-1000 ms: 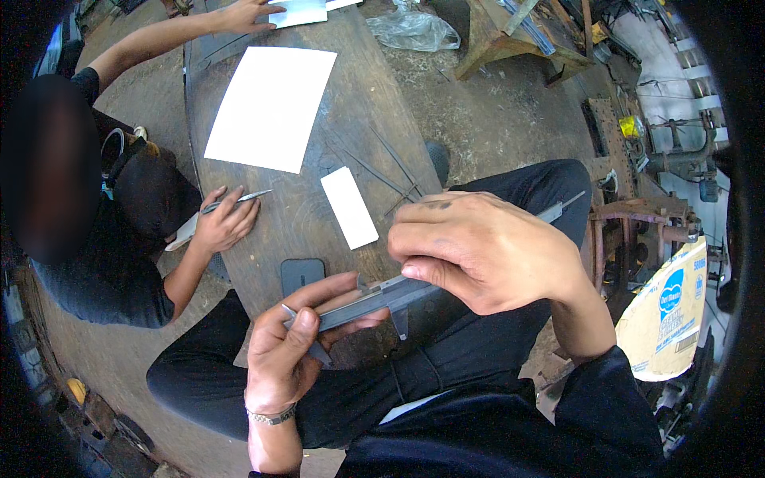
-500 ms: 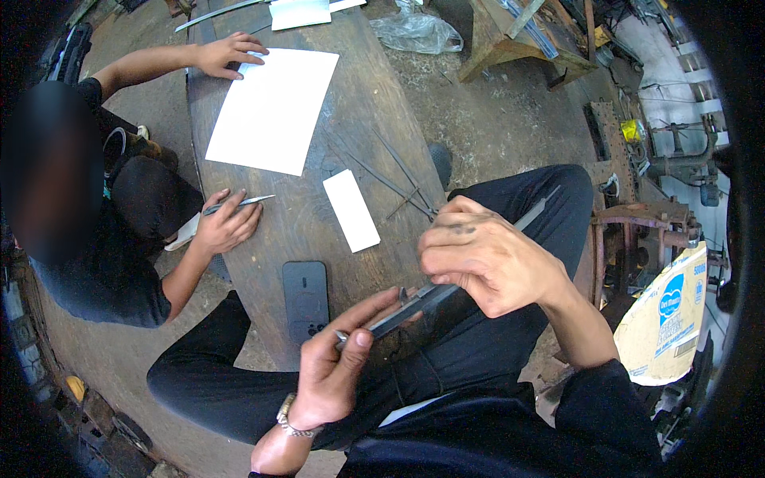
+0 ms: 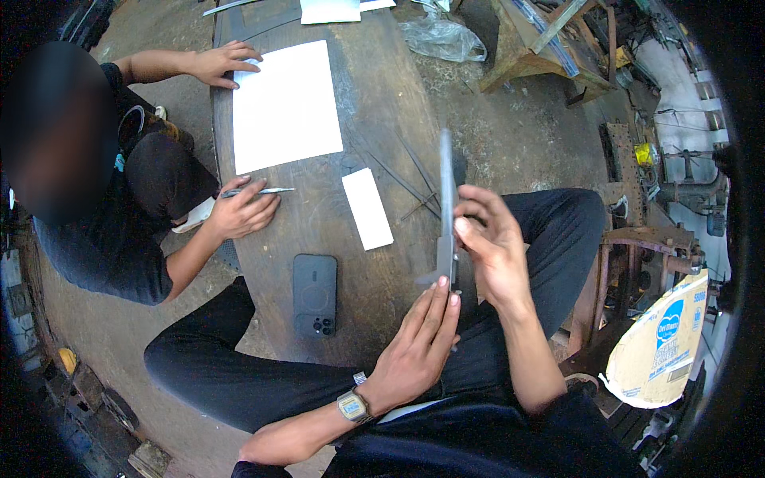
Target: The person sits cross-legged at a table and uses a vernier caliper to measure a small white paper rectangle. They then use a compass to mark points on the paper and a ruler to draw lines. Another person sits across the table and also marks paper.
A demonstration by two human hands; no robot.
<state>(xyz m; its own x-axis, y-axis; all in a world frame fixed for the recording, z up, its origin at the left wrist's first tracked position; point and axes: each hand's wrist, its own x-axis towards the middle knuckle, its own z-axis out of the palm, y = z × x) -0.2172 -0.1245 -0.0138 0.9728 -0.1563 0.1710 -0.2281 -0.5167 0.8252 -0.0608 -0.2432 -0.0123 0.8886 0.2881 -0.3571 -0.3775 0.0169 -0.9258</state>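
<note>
A long grey metal caliper stands nearly upright in the view, above my lap and the table's edge. Its upper beam is smeared by motion. My left hand grips the jaw end, fingers straight and pressed together against it, back of the hand up; the thumb is hidden. My right hand has its thumb and fingertips at the beam from the right, the other fingers curled loosely. Left of the caliper, a white rectangular piece and a dark phone, face down, lie on the wooden table.
Across the left side sits a person whose one hand rests on a large white sheet; the other hand holds a pen-like tool. Thin dark rods lie on the table. Cardboard stands at right, a plastic bag behind.
The caliper has swung from a slant toward the upper right to nearly upright. My left hand has turned over, showing its back and a watch. My right hand has turned and loosened its fingers.
</note>
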